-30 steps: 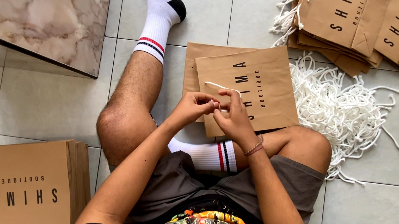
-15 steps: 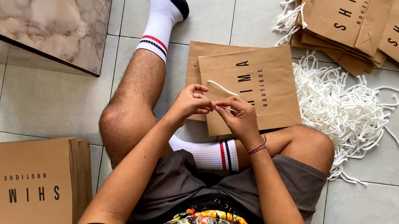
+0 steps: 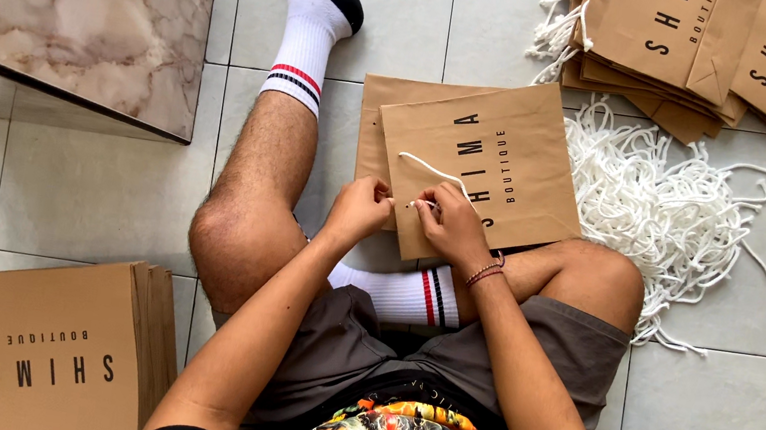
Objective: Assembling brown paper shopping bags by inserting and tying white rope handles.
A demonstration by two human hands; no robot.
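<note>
Left hand (image 3: 358,209): fingers curled shut, pinching the near edge of the bag (image 3: 482,164)
Right hand (image 3: 448,223): fingers pinched shut on one end of the cord (image 3: 432,173), right at the bag's near edge
Bag: brown paper, lies flat on the floor (image 3: 727,418) just past both hands, on top of one more flat bag
Cord: white, thin, runs from the right hand up and left across the bag in a bend
Which hand is nearer: the right one has the cord, the left one is just beside it
Around: a heap of white cords (image 3: 667,207) to the right, more bags (image 3: 722,43) far up, a stack of bags (image 3: 64,354) near the left knee
</note>
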